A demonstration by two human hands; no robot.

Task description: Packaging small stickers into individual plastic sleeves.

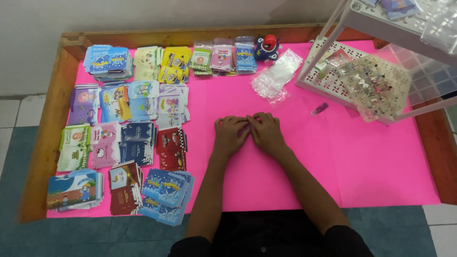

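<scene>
Hands: left hand [230, 134] and right hand [265, 132] touching, fingers curled together over something too small to tell, on pink sheet [295, 171]; clear sleeves [277, 75] beyond them; card stacks [128, 128] left of them; fine fingertip work appears underway.

Both forearms are bare from the elbows down to the left hand [230, 135] and right hand [268, 133], with short black sleeves ending at roughly seven and five o'clock, and a black garment with a small round button at six o'clock.
</scene>
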